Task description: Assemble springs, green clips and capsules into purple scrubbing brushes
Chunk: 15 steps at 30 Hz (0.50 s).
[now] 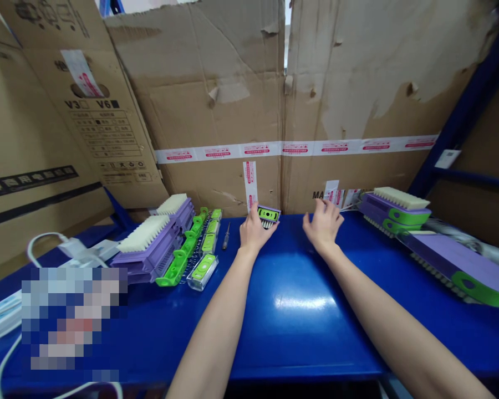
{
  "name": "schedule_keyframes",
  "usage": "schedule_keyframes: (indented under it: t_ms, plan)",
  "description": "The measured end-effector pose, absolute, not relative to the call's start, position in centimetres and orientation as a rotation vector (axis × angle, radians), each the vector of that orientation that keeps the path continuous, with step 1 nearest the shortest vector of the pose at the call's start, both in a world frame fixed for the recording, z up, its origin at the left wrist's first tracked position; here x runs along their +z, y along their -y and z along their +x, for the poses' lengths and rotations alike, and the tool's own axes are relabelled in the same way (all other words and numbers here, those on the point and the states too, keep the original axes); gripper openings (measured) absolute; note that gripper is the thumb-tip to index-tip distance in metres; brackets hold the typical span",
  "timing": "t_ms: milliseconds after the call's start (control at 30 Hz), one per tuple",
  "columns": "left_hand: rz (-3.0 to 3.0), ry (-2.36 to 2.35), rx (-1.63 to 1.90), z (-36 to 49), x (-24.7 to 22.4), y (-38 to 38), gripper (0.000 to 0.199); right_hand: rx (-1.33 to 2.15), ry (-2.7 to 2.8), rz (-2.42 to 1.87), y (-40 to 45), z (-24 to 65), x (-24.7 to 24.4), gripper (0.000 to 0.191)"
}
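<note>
Near the back of the blue table, my left hand point(253, 228) is closed round the edges of a small purple brush point(269, 214). Its green-and-black panel faces me, with white bristles below. My right hand point(324, 223) hovers apart from it, fingers spread and curved, nothing in them. A screwdriver point(226, 237) lies just left of my left hand. Beyond that are clear cases with green tops point(203, 269) and a row of bright green plastic parts point(186, 249). Small metal springs or pins seem to lie between these two rows; they are too fine to tell.
Purple parts with cream bristles point(143, 235) are stacked at left. More purple-and-green brushes point(466, 263) lie at right, beside clear plastic wrapping. A white power strip and cable point(77, 250) occupy the left side. Cardboard point(216, 111) walls the back; a blue post point(453, 105) stands right.
</note>
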State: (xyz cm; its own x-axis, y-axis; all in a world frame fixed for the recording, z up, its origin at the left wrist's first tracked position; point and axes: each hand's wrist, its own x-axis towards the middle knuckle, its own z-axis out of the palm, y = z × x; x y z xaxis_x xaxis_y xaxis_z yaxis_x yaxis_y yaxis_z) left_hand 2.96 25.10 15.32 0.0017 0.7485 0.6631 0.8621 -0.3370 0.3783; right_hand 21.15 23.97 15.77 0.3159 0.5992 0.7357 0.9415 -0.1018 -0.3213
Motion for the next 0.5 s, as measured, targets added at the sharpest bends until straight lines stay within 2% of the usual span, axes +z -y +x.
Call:
schedule_keyframes:
  t_ms: [100,267,333,500]
  plan:
    - [-2.131,1.704,-1.235,3.0,15.3,-25.1,0.085,-0.42,1.26,-2.041,-24.2,23.0,15.4,0.054]
    - [-2.159,1.699,-1.223,3.0,15.4,-25.0,0.084,-0.125,1.274,-2.189,-24.2,24.2,15.5,0.047]
    - [-2.163,1.702,-1.221,3.0,15.5,-24.9,0.083,-0.064,1.279,-2.197,-24.1,24.1,15.9,0.049]
    - [-2.168,1.72,-1.208,3.0,15.6,-24.8,0.083,-0.247,1.416,-2.234,-23.9,22.9,16.3,0.053]
